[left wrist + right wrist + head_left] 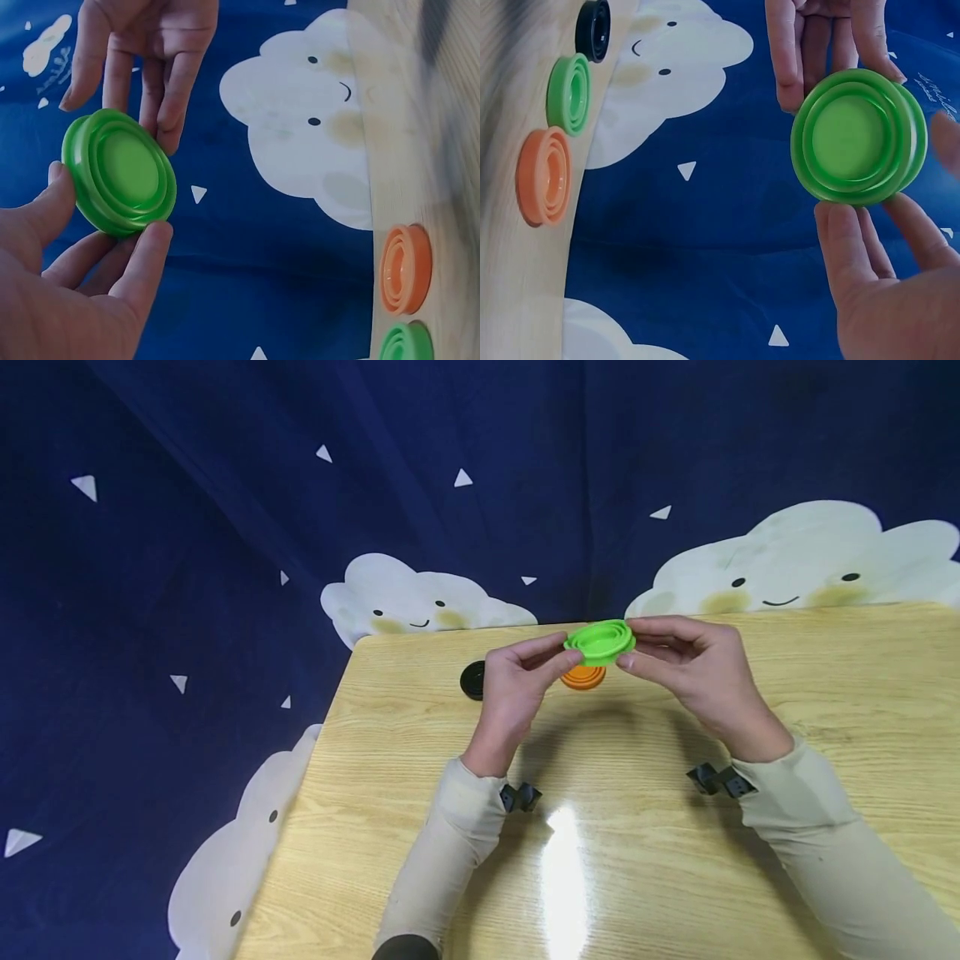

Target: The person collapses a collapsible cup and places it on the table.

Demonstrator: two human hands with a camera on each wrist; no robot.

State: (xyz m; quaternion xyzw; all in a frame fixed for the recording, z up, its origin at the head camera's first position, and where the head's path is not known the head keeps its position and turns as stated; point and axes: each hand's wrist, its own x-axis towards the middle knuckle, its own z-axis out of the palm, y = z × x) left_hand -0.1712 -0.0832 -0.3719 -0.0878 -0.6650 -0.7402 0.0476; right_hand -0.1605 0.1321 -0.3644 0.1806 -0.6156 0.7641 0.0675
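A bright green collapsible silicone cup [600,642], folded into a flat ringed disc, is held up above the far part of the table between both hands. My left hand [517,685] pinches its left edge between thumb and fingers. At the opposite edge is my right hand [701,677], its fingers and thumb around the rim. The cup's ringed face shows in the left wrist view [131,169] and the right wrist view. An orange collapsed cup [583,677] lies on the table just behind and below it, partly covered in the head view.
A second green collapsed cup [568,94] lies between the orange one and a black collapsed cup [472,680], near the wooden table's [390,727] far edge. Beyond hangs a dark blue cloth [487,427] with clouds and triangles.
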